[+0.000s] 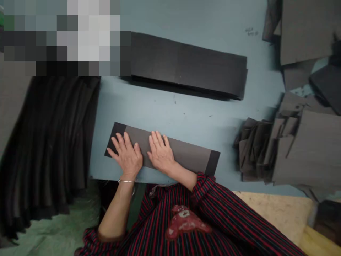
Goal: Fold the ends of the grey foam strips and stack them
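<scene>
A long grey strip (190, 153) with black bands at both ends lies slightly slanted near the front edge of the pale blue table. My left hand (128, 153) rests flat on the strip's left part, fingers spread, the fingertips partly over the black end band. Just right of it, my right hand (161, 151) lies flat across the strip's middle, with its fingers stretched out and close to the far edge. Neither hand is wrapped round anything. Beyond the strip sits a stack of long dark pieces (186, 65), parallel to it.
Many dark sheets (53, 142) hang overlapped along the table's left side. On the right are piles of grey pieces (306, 145) and more sheets (306, 32) behind. The blue table (165, 110) has small dark scraps. The top left is pixelated.
</scene>
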### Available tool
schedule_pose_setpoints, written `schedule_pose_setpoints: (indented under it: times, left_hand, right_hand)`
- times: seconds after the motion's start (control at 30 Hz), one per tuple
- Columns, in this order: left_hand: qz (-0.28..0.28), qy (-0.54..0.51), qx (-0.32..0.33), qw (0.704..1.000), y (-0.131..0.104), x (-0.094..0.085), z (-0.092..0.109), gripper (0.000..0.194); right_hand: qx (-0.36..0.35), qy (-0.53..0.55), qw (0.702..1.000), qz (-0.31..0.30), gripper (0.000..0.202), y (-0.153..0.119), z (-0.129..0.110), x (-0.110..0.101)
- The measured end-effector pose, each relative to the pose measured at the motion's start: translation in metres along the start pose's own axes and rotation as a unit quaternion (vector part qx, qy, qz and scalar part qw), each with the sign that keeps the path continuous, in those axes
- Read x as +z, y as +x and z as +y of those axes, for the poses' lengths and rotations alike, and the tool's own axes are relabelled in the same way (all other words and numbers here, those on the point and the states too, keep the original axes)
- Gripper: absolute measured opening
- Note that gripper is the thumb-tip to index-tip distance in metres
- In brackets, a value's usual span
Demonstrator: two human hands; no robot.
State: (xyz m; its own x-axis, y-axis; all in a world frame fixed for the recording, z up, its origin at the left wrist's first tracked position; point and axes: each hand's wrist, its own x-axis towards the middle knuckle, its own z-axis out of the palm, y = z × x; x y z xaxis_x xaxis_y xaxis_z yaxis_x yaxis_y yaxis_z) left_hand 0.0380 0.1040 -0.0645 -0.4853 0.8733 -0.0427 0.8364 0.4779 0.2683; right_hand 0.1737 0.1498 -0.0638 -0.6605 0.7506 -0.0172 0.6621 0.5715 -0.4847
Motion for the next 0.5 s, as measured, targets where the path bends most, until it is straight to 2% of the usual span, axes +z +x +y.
schedule_pose_setpoints:
  times: [0.17,0.3,0.4,0.5]
  left_hand:
    - [0.004,-0.022,-0.003,1.000,0.004,0.001,0.005,0.061]
    - [0.012,-0.010,0.056,0.998,0.013,0.005,0.016,0.061]
    - [0.016,0.008,0.076,0.997,0.013,0.007,0.023,0.064]
    - [0.005,0.018,0.076,0.997,0.009,0.008,0.026,0.066]
  right_hand:
    - [0.002,-0.030,0.998,0.053,0.064,0.002,-0.003,0.009]
    - [0.001,-0.032,0.997,0.067,0.062,-0.002,0.001,0.011]
    - [0.033,-0.019,0.997,0.061,0.067,-0.024,0.015,0.003]
    - [0.109,-0.016,0.993,0.051,0.077,-0.067,0.043,-0.014]
